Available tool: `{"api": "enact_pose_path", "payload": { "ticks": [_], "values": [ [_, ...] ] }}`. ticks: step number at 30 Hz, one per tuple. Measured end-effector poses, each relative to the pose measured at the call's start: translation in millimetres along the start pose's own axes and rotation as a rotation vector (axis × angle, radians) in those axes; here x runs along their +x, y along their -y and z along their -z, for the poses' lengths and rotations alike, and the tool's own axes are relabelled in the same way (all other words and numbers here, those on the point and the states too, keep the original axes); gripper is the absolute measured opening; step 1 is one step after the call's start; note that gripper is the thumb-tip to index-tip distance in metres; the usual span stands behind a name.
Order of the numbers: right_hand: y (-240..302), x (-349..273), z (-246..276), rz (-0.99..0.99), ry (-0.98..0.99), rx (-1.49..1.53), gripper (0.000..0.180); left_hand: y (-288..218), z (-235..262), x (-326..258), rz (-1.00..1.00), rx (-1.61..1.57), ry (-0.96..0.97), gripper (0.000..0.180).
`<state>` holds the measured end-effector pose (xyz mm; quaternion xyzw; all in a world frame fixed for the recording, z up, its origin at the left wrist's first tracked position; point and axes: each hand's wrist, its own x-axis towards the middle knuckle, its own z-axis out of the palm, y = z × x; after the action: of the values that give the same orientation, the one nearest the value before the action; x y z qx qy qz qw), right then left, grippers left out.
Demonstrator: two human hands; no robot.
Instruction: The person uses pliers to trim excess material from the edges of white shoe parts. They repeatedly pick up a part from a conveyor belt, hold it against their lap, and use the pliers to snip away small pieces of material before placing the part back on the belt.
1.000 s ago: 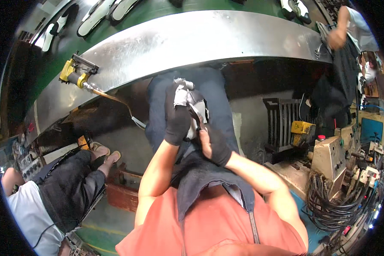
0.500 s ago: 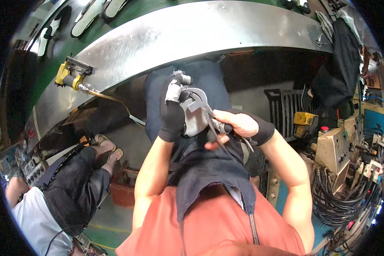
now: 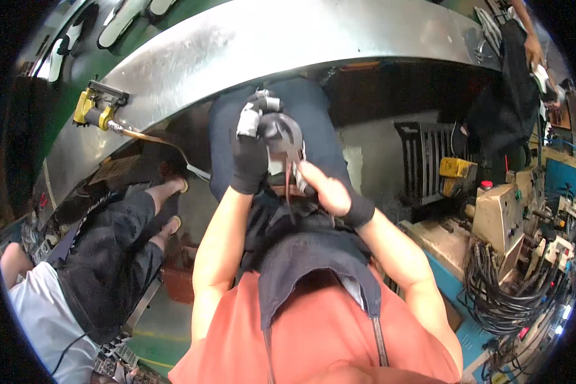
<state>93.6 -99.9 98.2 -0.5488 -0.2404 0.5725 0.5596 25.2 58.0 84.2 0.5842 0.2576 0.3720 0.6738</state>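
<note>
My left hand (image 3: 252,150), in a black fingerless glove with white tape round the fingers, is closed on a shoe (image 3: 275,168) above my lap. It has a dark upper and a pale underside, and my hand covers much of it. A pair of metal pincers (image 3: 292,152), smeared by motion, has its head against the shoe's dark edge. My right hand (image 3: 329,191), with a black wrist cover, is closed round the pincers' handles. Those handles blur between my hand and my dark apron (image 3: 307,256).
A curved metal bench (image 3: 256,54) spans the far side, bearing a yellow air stapler (image 3: 91,109) with a hose. Shoes with pale soles (image 3: 118,25) lie on a green belt behind. A seated person (image 3: 109,269) is at left. Machine boxes (image 3: 496,214) and cables (image 3: 493,281) stand right.
My right hand has swung the pincers leftward and in toward the shoe, their handles more upright. The person at left has shifted, and another person's arm has entered at upper right.
</note>
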Motion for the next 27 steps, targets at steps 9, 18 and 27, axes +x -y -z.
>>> {"api": "enact_pose_path", "payload": {
  "ticks": [9, 18, 27],
  "values": [
    [-37.7, 22.6, -30.7, 0.403, -0.394, -0.625, 0.034, -2.1, 0.7, 10.2, -0.084, 0.201, 0.041, 0.034],
    [-50.0, -93.3, 25.0, 0.499, 0.208, -0.887, 0.037, -41.4, 20.4, -87.6, 0.097, -0.021, 0.351, 0.082],
    [-55.1, -113.2, 29.4, 0.443, 0.241, -0.914, 0.042, -51.2, -0.3, -91.7, 0.283, 0.073, 0.203, 0.046]
  ]
}}
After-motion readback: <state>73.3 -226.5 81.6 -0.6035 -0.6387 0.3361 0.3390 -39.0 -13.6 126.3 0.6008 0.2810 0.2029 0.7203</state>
